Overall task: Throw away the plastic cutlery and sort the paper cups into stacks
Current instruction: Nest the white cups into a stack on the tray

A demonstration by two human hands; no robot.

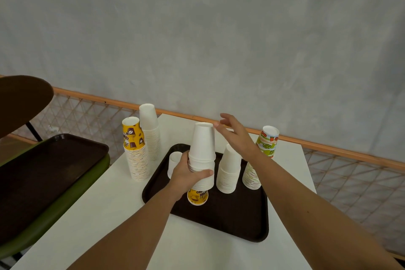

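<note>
We have the held stack (pixel 202 149) of white paper cups in front of us, mouths down, with one yellow printed cup (pixel 197 197) nested at its lower end. Its long axis stands nearly upright, the top leaning slightly right. It sits over the dark tray (pixel 230 221); we cannot tell whether the yellow rim touches the tray or hangs just above it.

Our left hand (pixel 186 175) grips the stack around its middle, thumb across the near side. Our right hand (pixel 234 136) is open and holds nothing, fingers spread, its fingertips just beside the top cup on the right. So the right hand is the nearer one to the top, and the yellow cup lies below the left hand's grip, which we judge must be pulled off downward along that axis.

On the tray stand a white stack (pixel 229 171) to the right and a short white stack (pixel 174 161) behind the left hand. A fruit-print stack (pixel 266 144) stands at the tray's right rim. On the bench (pixel 109 215) to the left stand a yellow-topped stack (pixel 135 160) and a tall white stack (pixel 151 136). We see no cutlery.
</note>
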